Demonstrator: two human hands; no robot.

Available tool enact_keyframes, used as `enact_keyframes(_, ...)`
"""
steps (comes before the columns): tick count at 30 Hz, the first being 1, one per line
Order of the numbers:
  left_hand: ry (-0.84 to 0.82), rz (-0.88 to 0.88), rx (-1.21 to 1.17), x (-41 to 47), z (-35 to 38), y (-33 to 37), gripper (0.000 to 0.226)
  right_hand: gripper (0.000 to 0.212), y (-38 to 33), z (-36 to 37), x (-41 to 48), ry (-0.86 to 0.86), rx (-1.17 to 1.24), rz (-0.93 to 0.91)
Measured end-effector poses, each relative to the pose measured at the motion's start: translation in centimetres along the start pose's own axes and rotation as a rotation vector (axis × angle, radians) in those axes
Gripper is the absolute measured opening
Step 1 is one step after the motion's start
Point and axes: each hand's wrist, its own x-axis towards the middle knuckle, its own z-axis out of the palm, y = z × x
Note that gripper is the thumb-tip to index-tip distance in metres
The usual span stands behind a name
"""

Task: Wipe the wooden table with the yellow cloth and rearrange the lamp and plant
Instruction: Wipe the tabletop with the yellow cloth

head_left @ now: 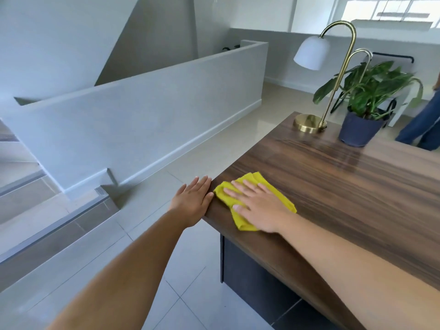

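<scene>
Right hand (258,208) flat, fingers spread, pressing yellow cloth (281,198) on wooden surface (345,186) near edge. Left hand (192,201) open, holding nothing, against the edge. Lamp (309,122) and plant (366,101) at far end.

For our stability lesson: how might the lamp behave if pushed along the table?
The lamp looks top-heavy: tall thin stem, shade hung off to one side, so it may tip. Its small round base on the glossy table would probably slide.

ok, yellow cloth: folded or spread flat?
Folded. The yellow cloth shows layered, doubled edges at its far and near ends, bunched under the flat right hand on the table.
</scene>
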Motion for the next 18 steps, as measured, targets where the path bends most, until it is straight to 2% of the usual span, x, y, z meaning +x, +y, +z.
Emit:
enact_keyframes(4, -0.030, 0.032, 0.032, 1.3, -0.3, 1.1, 0.057, 0.052, 8.1, -1.5, 2.4, 0.030, 0.031, 0.325)
enact_keyframes(8, -0.051, 0.078, 0.053, 2.9, -0.5, 2.1, 0.058, 0.053, 14.5, -1.4, -2.0, 0.059, 0.033, 0.554)
enact_keyframes(13, -0.066, 0.141, 0.038, 5.8, -0.4, 4.4, 0.058, 0.056, 12.5, -0.3, -8.3, 0.065, 0.014, 0.567)
enact_keyframes(17, -0.076, 0.156, 0.020, 8.7, -0.2, 6.4, 0.059, 0.090, 8.7, 0.3, -8.7, 0.076, -0.012, 0.461)
enact_keyframes(18, -0.077, 0.156, 0.017, 9.5, -0.2, 6.8, 0.059, 0.091, 8.3, 0.4, -7.7, 0.078, -0.008, 0.444)
